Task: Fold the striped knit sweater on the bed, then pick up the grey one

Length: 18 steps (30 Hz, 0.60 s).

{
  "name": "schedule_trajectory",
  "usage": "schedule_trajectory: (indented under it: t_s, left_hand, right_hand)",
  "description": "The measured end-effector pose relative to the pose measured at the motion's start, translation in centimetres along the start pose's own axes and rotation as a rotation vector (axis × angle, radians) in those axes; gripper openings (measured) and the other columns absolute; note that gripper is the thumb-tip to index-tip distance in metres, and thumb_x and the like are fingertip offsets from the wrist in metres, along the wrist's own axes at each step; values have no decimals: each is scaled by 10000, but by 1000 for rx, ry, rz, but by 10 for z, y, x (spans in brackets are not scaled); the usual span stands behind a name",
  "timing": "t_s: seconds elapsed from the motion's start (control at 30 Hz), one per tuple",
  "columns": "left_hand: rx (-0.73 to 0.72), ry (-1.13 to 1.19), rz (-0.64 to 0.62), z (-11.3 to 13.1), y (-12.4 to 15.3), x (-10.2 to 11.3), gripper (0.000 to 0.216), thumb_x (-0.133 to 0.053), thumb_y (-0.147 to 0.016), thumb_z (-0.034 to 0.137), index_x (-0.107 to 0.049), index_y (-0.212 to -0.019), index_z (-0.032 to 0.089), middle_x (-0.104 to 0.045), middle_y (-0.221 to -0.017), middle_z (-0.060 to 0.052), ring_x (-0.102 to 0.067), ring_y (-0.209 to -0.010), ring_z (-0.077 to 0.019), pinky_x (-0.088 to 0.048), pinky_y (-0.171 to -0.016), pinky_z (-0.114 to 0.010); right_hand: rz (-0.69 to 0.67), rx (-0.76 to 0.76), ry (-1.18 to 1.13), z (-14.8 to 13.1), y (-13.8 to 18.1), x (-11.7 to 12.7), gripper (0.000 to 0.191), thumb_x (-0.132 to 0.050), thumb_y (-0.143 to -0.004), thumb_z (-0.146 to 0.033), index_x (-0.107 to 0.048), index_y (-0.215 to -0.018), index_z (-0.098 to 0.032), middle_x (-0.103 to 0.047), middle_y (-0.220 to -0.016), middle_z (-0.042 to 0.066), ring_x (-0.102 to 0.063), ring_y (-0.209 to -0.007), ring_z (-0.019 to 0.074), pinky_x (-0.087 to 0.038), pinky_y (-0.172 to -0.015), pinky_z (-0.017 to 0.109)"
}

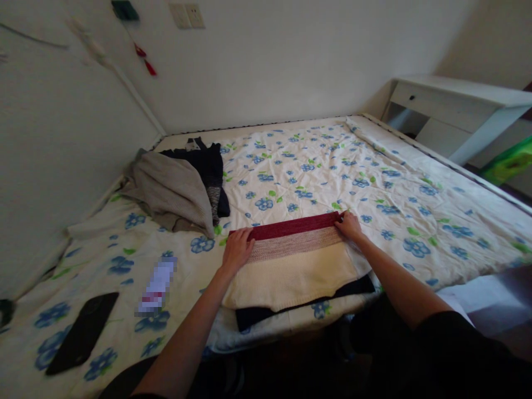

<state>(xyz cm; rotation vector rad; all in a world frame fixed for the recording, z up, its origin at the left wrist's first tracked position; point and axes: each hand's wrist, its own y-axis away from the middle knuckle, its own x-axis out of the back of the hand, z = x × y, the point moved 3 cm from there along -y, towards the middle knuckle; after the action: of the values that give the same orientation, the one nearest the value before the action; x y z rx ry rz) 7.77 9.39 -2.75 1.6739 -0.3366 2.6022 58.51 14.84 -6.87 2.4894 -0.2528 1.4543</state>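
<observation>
1. A folded knit sweater (297, 260), cream with a dark red band along its far edge, lies flat on the near edge of the bed (374, 183), on top of a folded dark garment (266, 317).
2. The left hand (238, 248) lies palm down on the left end of the red band, fingers together and flat, clamped on nothing.
3. The right hand (349, 226) presses the right end of the same band, fingers curled lightly at its corner; whether they pinch the cloth cannot be told.
4. Far left, a grey garment (174, 191) and a black garment (208, 166) lie heaped together.
5. Near left on the floral quilt lie a black phone (83, 332) and a small blurred packet (157, 285).
6. A white desk (457, 111) stands to the far right.
</observation>
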Motion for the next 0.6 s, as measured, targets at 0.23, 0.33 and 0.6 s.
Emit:
schedule_trajectory:
  t_s: [0.23,0.33,0.6]
  left_hand:
    - [-5,45,-41,6,24,-32,620,-456,-1085,435,-628,-1636,210,-574,-1724,-135,-446,-1652,-346,-196,-1416,-515]
    - [-6,58,-20,3,25,-31,626,-448,-1088,434,-625,-1643,205,-574,-1723,-137,-444,-1657,-343,-192,-1418,-511]
    - [-10,87,-19,-1,26,-33,616,-448,-1076,380,-644,-1620,167,-576,-1712,-165,-449,-1652,-362,-195,-1412,-540]
  right_hand:
    - [91,322,-53,-90,40,-22,652,-557,-1044,-259,-455,-1679,-148,-464,-1738,209,-330,-1658,383,-212,-1384,531]
    - [-53,512,-97,-175,81,-76,653,-508,-1107,-337,-415,-1732,-176,-416,-1810,148,-281,-1710,335,-152,-1408,500]
    - [-194,681,-27,-266,150,-155,597,-448,-1147,-395,-490,-1715,-216,-476,-1781,84,-405,-1666,313,-169,-1392,452]
